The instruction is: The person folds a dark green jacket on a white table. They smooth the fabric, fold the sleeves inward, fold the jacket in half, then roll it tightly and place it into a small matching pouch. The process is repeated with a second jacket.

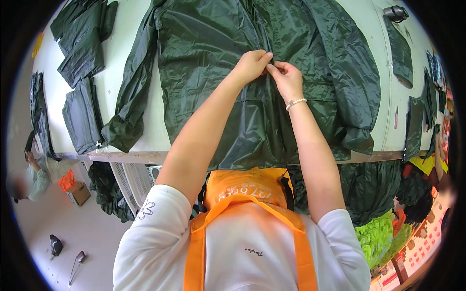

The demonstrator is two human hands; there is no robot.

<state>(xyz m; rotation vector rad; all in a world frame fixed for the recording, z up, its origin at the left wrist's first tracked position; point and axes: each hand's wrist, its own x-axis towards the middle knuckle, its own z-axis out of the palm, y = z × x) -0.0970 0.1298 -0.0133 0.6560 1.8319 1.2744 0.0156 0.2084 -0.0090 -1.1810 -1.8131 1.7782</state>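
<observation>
The jacket (252, 109) lay spread mid-table, sleeves out to both sides, its lower end reaching past the near edge of the table (114, 72). The left hand (254, 65) pinched the front opening between thumb and fingers; the right hand (287, 80) pinched just beside it, slightly nearer the near edge. What exactly sat between the fingertips was hidden.

To do this well, it probably paid to grip close to the very edge, keep both front edges level and lightly taut, and let the table bear the weight, since the shiny cloth looked slippery and ready to pucker.

Counted, there were one jacket, one bracelet (295, 104) on the right wrist, one flask (395, 14) at the far right corner, at least three folded pieces (81, 119) along the left edge, overlapping too much for certainty, and one pen-like stick (396, 118) toward the right edge.
</observation>
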